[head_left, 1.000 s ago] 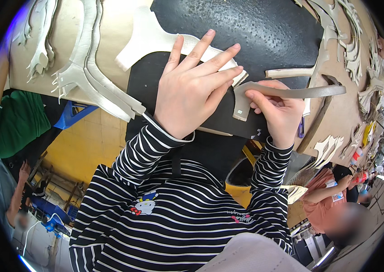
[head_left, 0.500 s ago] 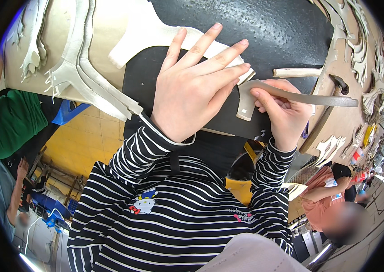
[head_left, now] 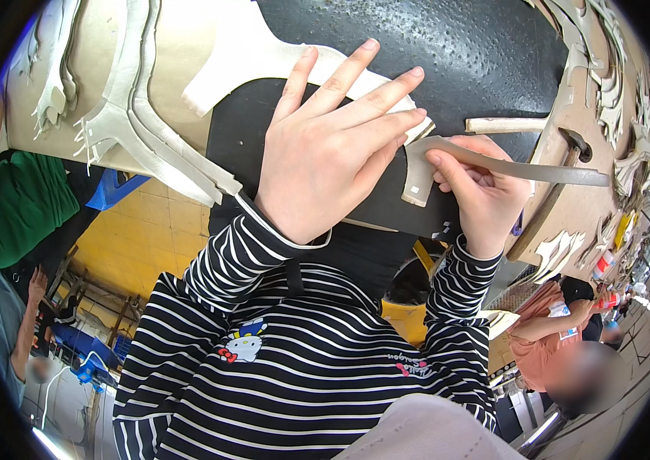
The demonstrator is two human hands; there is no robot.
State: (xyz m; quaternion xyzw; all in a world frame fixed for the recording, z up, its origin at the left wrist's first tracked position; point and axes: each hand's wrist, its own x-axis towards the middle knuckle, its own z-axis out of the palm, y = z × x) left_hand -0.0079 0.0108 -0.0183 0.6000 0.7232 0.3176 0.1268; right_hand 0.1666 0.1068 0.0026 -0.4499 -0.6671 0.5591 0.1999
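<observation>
My left hand lies palm down with its fingers spread across a pale curved cut piece, pressing it against the black work surface. Part of that piece is hidden under the palm. Between the thumb and fingers of my right hand is a grey-beige curved strip. One end of the strip bends down toward me and bears a small white mark; the other reaches out to the right. Its bend is close to the pale piece's right end, and I cannot tell whether the two touch.
A hammer lies to the right beside several pale cut pieces. Beyond my right hand is a narrow pale strip. Long layered pieces hang over the left table edge. Co-workers are at both sides.
Almost nothing differs. My right hand and the grey-beige strip have shifted very slightly to the right; my left hand stays flat in place.
</observation>
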